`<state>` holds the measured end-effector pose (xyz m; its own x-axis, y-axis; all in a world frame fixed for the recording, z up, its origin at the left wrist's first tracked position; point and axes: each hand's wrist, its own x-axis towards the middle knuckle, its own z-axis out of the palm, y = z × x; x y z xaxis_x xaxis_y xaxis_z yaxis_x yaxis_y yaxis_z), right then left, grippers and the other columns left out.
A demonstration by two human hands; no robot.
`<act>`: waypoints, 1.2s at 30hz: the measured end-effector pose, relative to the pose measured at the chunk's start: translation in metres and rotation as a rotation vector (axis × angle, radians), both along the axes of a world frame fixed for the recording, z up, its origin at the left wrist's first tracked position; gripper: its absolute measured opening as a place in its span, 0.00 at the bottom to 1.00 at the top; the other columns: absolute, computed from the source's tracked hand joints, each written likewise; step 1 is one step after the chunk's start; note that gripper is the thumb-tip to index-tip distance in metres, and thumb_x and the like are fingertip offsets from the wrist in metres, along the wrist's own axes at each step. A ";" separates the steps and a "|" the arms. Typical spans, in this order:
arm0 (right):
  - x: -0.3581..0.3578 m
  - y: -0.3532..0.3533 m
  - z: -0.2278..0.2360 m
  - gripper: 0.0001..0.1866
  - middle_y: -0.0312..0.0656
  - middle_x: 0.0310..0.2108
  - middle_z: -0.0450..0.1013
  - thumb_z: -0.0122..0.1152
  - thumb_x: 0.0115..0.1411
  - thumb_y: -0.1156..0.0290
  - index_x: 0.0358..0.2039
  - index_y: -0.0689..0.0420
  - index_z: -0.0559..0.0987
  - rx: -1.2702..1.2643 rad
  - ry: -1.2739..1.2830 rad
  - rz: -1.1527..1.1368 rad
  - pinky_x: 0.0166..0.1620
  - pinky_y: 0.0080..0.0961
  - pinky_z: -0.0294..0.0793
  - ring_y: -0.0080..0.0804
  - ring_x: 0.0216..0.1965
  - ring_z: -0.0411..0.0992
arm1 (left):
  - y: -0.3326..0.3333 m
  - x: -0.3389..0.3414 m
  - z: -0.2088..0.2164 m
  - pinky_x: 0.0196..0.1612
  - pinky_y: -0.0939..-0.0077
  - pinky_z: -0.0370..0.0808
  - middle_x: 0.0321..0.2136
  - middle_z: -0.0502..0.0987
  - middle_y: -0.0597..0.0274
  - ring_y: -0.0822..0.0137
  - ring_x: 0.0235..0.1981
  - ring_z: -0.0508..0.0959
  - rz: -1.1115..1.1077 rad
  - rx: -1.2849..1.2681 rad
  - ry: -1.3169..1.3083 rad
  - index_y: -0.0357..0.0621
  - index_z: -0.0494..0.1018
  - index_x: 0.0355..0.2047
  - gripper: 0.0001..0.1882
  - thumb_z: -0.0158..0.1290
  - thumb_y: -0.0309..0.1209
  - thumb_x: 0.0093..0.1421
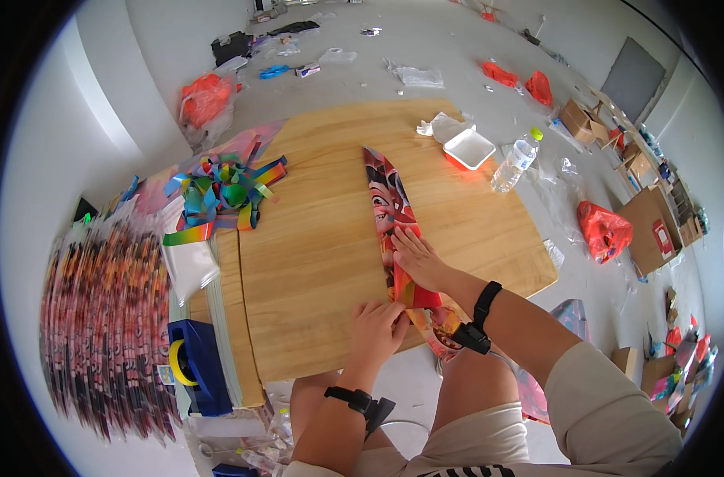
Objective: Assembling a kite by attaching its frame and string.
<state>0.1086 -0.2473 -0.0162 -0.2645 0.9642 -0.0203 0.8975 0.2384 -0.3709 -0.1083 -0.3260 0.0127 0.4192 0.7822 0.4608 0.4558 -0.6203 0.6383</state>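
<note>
A long, narrow folded sheet with a red cartoon print lies on the wooden table, running from its middle to the near edge. Its near end, also brightly printed, hangs over the edge toward my lap. My right hand is pressed flat on the strip, fingers stretched out along it. Closer to me, my left hand has its fingers curled, with thumb and forefinger pinching the strip's left edge near the red part. Both wrists wear black straps with small black devices.
Rainbow ribbons are heaped at the table's left, above a white pouch and a blue tape dispenser. Many printed folded sheets are stacked beyond. A white-and-red tray and clear bottle stand at the far right.
</note>
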 end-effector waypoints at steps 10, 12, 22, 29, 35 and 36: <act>0.031 0.044 0.024 0.48 0.43 0.79 0.40 0.42 0.70 0.35 0.78 0.50 0.39 -0.729 0.865 -0.181 0.74 0.40 0.45 0.34 0.79 0.34 | 0.005 0.013 -0.009 0.47 0.57 0.66 0.31 0.77 0.63 0.57 0.39 0.76 0.218 -0.053 0.032 0.48 0.79 0.31 0.07 0.57 0.36 0.61; 0.019 0.045 0.059 0.49 0.44 0.78 0.44 0.42 0.70 0.33 0.78 0.50 0.39 -0.814 0.702 -0.197 0.73 0.40 0.50 0.35 0.78 0.39 | 0.005 0.007 -0.009 0.47 0.57 0.66 0.31 0.77 0.63 0.57 0.40 0.76 0.267 -0.051 0.100 0.48 0.79 0.30 0.07 0.57 0.36 0.61; -0.003 0.042 0.107 0.39 0.44 0.72 0.59 0.34 0.72 0.36 0.72 0.52 0.57 -0.761 0.392 -0.142 0.70 0.43 0.58 0.42 0.71 0.58 | 0.009 0.021 0.006 0.47 0.55 0.66 0.38 0.75 0.65 0.55 0.43 0.75 0.331 0.034 0.137 0.50 0.74 0.34 0.07 0.59 0.35 0.57; 0.035 0.052 0.036 0.26 0.61 0.65 0.64 0.45 0.71 0.64 0.67 0.59 0.63 0.000 -0.335 0.557 0.70 0.51 0.60 0.61 0.70 0.59 | -0.003 0.052 -0.003 0.66 0.52 0.64 0.61 0.73 0.56 0.52 0.68 0.65 -0.073 0.348 0.361 0.39 0.77 0.50 0.17 0.53 0.31 0.62; 0.013 0.055 0.064 0.30 0.59 0.72 0.53 0.47 0.71 0.70 0.72 0.61 0.57 -0.287 -0.441 0.498 0.73 0.46 0.58 0.56 0.76 0.46 | -0.019 0.055 -0.005 0.74 0.49 0.49 0.71 0.59 0.44 0.48 0.75 0.53 -0.028 0.109 0.397 0.32 0.61 0.68 0.39 0.50 0.50 0.67; 0.011 0.055 0.069 0.29 0.58 0.73 0.53 0.46 0.72 0.70 0.71 0.62 0.57 -0.299 -0.442 0.488 0.73 0.46 0.57 0.55 0.76 0.46 | -0.020 0.054 -0.004 0.75 0.49 0.48 0.71 0.57 0.43 0.48 0.75 0.53 -0.017 0.096 0.404 0.32 0.58 0.69 0.41 0.50 0.52 0.67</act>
